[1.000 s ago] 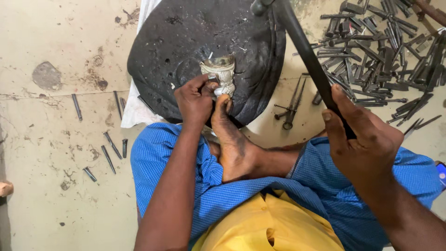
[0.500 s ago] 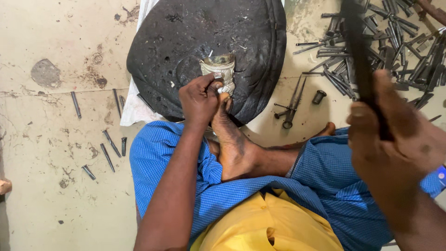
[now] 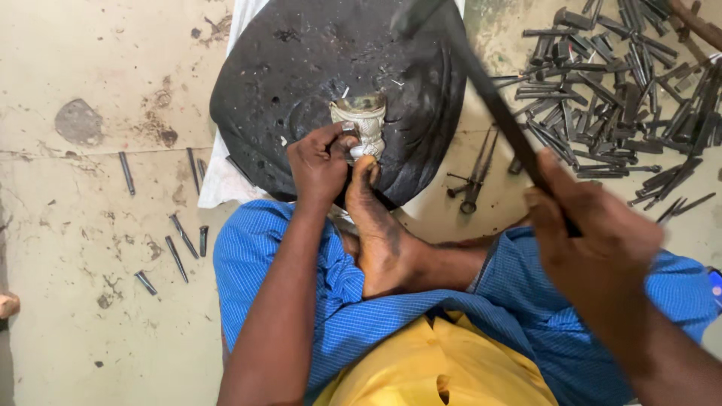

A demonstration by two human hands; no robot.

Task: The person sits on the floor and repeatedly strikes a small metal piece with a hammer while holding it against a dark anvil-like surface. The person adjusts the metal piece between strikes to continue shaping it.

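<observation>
From the head view, the risk looks plain: the hammer (image 3: 481, 90) is blurred over the block (image 3: 263, 83), and a stroke off line could land on fingers or the toe of the foot (image 3: 380, 225) braced at the cup (image 3: 363, 120). The left hand (image 3: 320, 162) grips a small tool against the cup's side, touching it, so a slip there could mar the metal. The right hand (image 3: 594, 233) is clenched on the hammer handle, well apart from the cup, right of it. Punches (image 3: 624, 90) lie heaped nearby.

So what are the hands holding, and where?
The right hand grips a dark hammer by its handle's lower end. The left hand pinches a small tool against the silver piece.
</observation>
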